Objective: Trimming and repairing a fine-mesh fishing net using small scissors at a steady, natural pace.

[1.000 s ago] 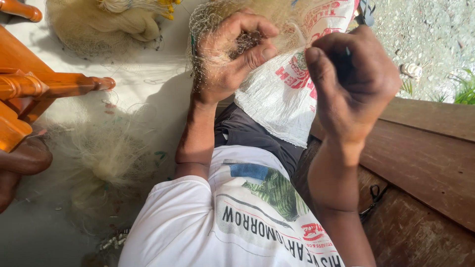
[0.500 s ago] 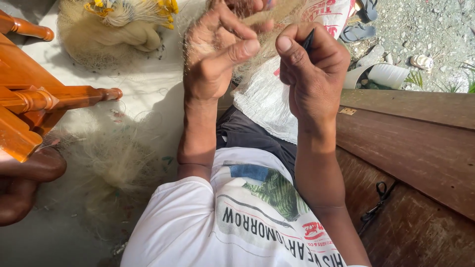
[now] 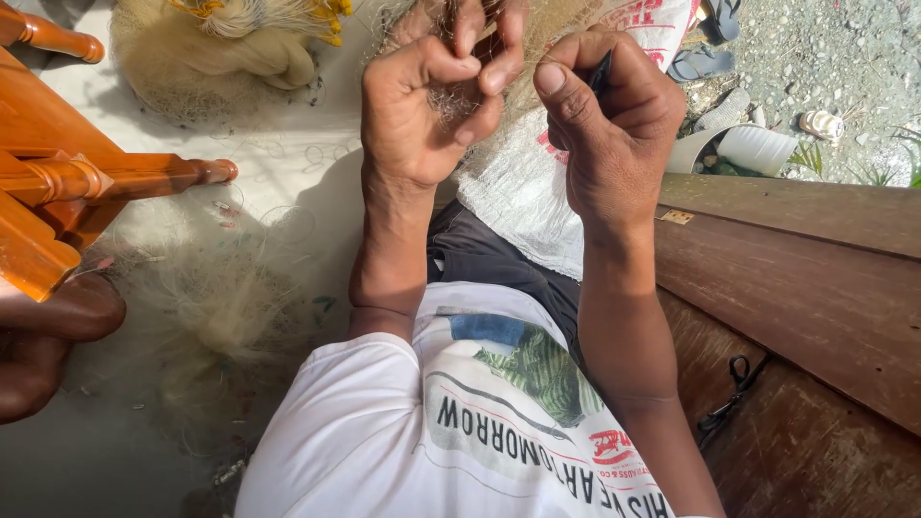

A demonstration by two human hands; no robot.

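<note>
My left hand (image 3: 422,105) pinches the fine tan fishing net (image 3: 451,101); my right hand (image 3: 609,115) grips a thin dark tool (image 3: 601,72) beside it. Most netting lies heaped, seemingly unworked.

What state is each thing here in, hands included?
Left hand: clenched on a bunch of fine net.
Right hand: closed around a thin dark tool.
Fishing net: piled loosely on the floor.
White sack: draped over the lap.
Wooden chair: upright.
</note>
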